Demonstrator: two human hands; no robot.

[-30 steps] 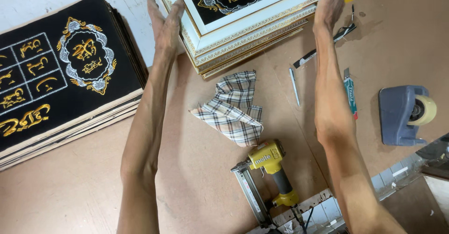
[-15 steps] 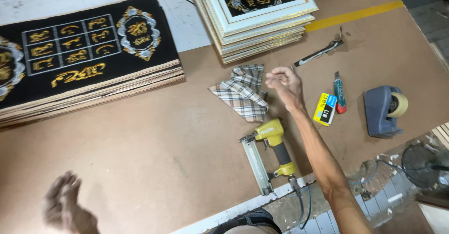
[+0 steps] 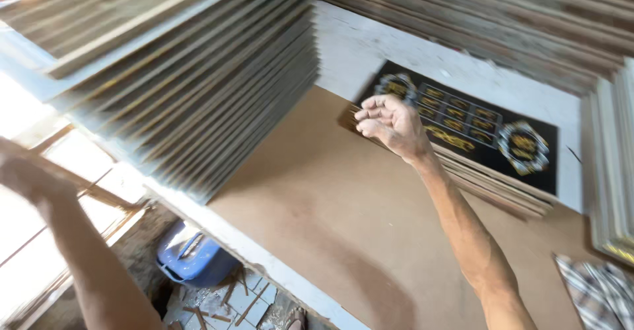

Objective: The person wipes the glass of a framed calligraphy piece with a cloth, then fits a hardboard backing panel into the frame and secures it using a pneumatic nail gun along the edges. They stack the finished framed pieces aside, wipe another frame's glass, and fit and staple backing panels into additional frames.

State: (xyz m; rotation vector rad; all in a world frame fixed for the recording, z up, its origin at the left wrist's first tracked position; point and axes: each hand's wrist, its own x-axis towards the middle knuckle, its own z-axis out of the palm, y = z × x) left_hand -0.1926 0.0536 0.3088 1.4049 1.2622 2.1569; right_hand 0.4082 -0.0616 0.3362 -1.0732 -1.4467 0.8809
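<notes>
View swung left since earlier frame. Right hand (image 3: 389,125), formerly at checked cloth (image 3: 598,290), now loosely curled, empty, over stack of black gold-ornamented panels (image 3: 489,132). Left hand (image 3: 26,178) raised, blurred; grip cannot be told.

Black panel (image 3: 475,129) — gold ornamental patterns

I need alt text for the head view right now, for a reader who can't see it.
The right hand, fingers curled, hovers at the near end of a stack of black panels with gold ornament on a brown board tabletop. The blurred left hand is raised at far left, beside a tall leaning stack of thin grey boards.
</notes>
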